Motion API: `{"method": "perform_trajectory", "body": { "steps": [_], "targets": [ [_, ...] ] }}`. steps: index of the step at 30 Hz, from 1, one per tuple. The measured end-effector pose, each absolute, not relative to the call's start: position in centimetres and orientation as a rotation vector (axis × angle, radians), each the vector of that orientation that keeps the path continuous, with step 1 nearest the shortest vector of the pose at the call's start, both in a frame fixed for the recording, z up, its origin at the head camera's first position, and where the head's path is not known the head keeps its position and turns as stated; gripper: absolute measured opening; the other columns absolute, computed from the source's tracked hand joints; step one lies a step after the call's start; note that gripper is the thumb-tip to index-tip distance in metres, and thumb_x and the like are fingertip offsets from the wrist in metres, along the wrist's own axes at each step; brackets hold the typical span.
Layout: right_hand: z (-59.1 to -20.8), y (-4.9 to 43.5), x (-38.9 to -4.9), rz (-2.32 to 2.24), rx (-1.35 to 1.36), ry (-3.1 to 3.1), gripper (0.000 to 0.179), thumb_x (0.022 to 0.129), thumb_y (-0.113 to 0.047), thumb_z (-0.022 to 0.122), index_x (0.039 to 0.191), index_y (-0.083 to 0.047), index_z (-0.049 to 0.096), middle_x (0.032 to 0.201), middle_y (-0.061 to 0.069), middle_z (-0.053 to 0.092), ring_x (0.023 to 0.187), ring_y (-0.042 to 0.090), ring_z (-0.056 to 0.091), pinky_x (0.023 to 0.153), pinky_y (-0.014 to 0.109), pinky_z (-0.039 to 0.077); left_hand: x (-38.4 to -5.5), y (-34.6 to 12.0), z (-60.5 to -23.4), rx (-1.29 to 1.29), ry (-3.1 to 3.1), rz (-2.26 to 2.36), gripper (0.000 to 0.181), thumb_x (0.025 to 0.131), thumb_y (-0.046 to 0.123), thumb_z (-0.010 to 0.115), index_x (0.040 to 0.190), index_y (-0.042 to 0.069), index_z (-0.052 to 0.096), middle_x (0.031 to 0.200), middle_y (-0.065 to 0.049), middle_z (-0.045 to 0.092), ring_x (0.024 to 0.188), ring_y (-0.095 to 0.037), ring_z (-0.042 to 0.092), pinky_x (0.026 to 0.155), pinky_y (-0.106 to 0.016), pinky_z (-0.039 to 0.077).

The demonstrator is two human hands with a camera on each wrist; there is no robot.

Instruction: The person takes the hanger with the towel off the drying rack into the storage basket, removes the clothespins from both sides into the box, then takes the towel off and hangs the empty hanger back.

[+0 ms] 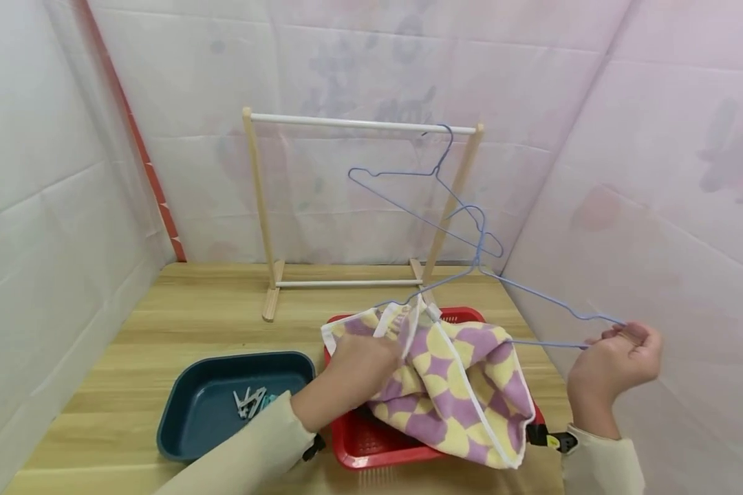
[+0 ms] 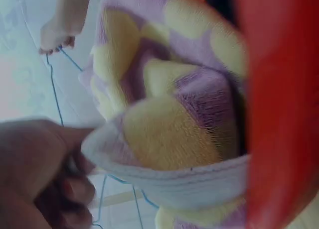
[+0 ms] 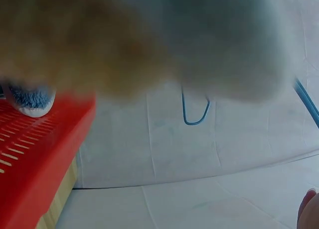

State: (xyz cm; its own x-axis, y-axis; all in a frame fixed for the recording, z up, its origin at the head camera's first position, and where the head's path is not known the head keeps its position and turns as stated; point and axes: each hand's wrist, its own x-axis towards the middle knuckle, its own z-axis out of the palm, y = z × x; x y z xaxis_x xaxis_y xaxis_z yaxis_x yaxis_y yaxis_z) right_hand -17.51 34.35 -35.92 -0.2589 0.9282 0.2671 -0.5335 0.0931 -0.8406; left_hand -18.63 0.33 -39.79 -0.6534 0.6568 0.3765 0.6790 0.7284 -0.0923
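A purple-and-yellow towel (image 1: pixel 452 412) with white edging drapes over a red basket (image 1: pixel 384 455). My left hand (image 1: pixel 368 364) pinches the towel by its white hem, seen close up in the left wrist view (image 2: pixel 209 186). At the right, my right hand (image 1: pixel 619 361) grips one end of a blue wire hanger (image 1: pixel 532 294). The hanger's other end reaches behind the towel's upper edge, and its lower bar passes into the cloth. In the right wrist view, blurred towel (image 3: pixel 99 45) fills the top, and only fingertips (image 3: pixel 306 209) of my right hand show.
A wooden rack (image 1: pixel 262 199) with a white top rail (image 1: pixel 359 123) stands at the back. Another blue hanger (image 1: pixel 402 206) hangs from its right end. Left of the basket is a dark teal tub (image 1: pixel 188 412) holding several clothespins (image 1: pixel 249 401). White sheeting (image 1: pixel 669 206) walls the table.
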Motion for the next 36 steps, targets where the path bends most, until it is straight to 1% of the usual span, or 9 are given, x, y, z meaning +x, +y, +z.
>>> {"method": "perform_trajectory", "body": {
  "steps": [3, 5, 9, 12, 15, 19, 22, 28, 36],
  "targets": [
    [-35.8, 34.4, -17.6, 1.508, -0.497, -1.106, 0.023, 0.104, -0.018, 0.051, 0.083, -0.013, 0.057, 0.077, 0.005, 0.051, 0.053, 0.011, 0.046, 0.045, 0.016, 0.042, -17.6, -1.0, -40.3, -1.336, -2.418, -0.022, 0.016, 0.089, 0.024, 0.075, 0.080, 0.036, 0.074, 0.063, 0.015, 0.056, 0.053, 0.001, 0.044, 0.047, -0.020, 0.035],
    [-35.7, 34.6, -17.7, 1.526, -0.505, -1.095, 0.022, 0.104, -0.021, 0.051, 0.085, -0.013, 0.057, 0.079, 0.005, 0.052, 0.054, 0.011, 0.047, 0.046, 0.016, 0.042, -17.0, -1.7, -40.6, -1.483, -2.453, -0.036, 0.010, 0.088, 0.033, 0.078, 0.082, 0.040, 0.077, 0.067, 0.018, 0.060, 0.058, 0.004, 0.047, 0.052, -0.018, 0.037],
    [-35.2, 34.9, -17.7, 1.572, -0.501, -1.058, 0.021, 0.104, -0.022, 0.052, 0.086, -0.011, 0.057, 0.081, 0.006, 0.051, 0.054, 0.011, 0.046, 0.045, 0.016, 0.041, -16.7, -2.3, -41.1, -1.608, -2.814, -0.136, 0.009, 0.091, 0.042, 0.073, 0.084, 0.040, 0.078, 0.067, 0.022, 0.061, 0.063, 0.004, 0.050, 0.061, -0.020, 0.040],
    [-35.1, 34.9, -17.7, 1.579, -0.513, -1.063, 0.022, 0.104, -0.022, 0.051, 0.086, -0.011, 0.057, 0.080, 0.006, 0.051, 0.054, 0.012, 0.045, 0.045, 0.016, 0.041, -17.1, -2.6, -40.8, -1.452, -3.056, -0.347, 0.021, 0.096, 0.042, 0.066, 0.077, 0.036, 0.076, 0.060, 0.020, 0.056, 0.061, 0.000, 0.049, 0.061, -0.025, 0.038],
    [-35.0, 34.8, -17.7, 1.576, -0.522, -1.072, 0.022, 0.105, -0.020, 0.050, 0.085, -0.012, 0.056, 0.080, 0.005, 0.051, 0.057, 0.012, 0.046, 0.046, 0.016, 0.041, -17.8, -3.1, -40.3, -1.106, -3.031, -0.449, 0.029, 0.096, 0.042, 0.066, 0.070, 0.029, 0.069, 0.055, 0.013, 0.049, 0.055, -0.006, 0.046, 0.056, -0.028, 0.035],
    [-35.0, 34.8, -17.7, 1.569, -0.517, -1.072, 0.021, 0.105, -0.018, 0.049, 0.086, -0.012, 0.056, 0.081, 0.005, 0.051, 0.061, 0.012, 0.047, 0.047, 0.016, 0.042, -18.9, -4.1, -40.0, -0.775, -2.985, -0.335, 0.038, 0.087, 0.052, 0.074, 0.066, 0.024, 0.058, 0.053, 0.009, 0.045, 0.050, -0.010, 0.043, 0.053, -0.029, 0.031],
    [-34.8, 34.6, -17.6, 1.566, -0.515, -1.072, 0.021, 0.105, -0.017, 0.049, 0.086, -0.012, 0.056, 0.080, 0.006, 0.051, 0.062, 0.012, 0.047, 0.047, 0.016, 0.043, -19.2, -4.6, -40.7, -0.800, -3.029, -0.248, 0.042, 0.083, 0.056, 0.076, 0.064, 0.024, 0.056, 0.052, 0.008, 0.045, 0.050, -0.011, 0.043, 0.054, -0.030, 0.030],
    [-34.9, 34.3, -17.6, 1.581, -0.520, -1.066, 0.022, 0.104, -0.020, 0.051, 0.084, -0.012, 0.056, 0.078, 0.005, 0.050, 0.054, 0.011, 0.046, 0.046, 0.017, 0.043, -19.9, -4.3, -41.6, -0.857, -2.998, -0.359, 0.024, 0.092, 0.040, 0.072, 0.074, 0.025, 0.068, 0.054, 0.011, 0.047, 0.054, -0.008, 0.045, 0.055, -0.029, 0.032],
    [-35.4, 34.1, -17.6, 1.574, -0.512, -1.099, 0.023, 0.104, -0.021, 0.050, 0.083, -0.013, 0.056, 0.079, 0.006, 0.050, 0.053, 0.011, 0.045, 0.045, 0.016, 0.043, -20.8, -1.4, -39.7, -0.686, -2.839, -0.772, 0.019, 0.098, 0.040, 0.065, 0.084, 0.027, 0.067, 0.062, 0.017, 0.052, 0.059, -0.004, 0.049, 0.060, -0.030, 0.037]
  ]
}}
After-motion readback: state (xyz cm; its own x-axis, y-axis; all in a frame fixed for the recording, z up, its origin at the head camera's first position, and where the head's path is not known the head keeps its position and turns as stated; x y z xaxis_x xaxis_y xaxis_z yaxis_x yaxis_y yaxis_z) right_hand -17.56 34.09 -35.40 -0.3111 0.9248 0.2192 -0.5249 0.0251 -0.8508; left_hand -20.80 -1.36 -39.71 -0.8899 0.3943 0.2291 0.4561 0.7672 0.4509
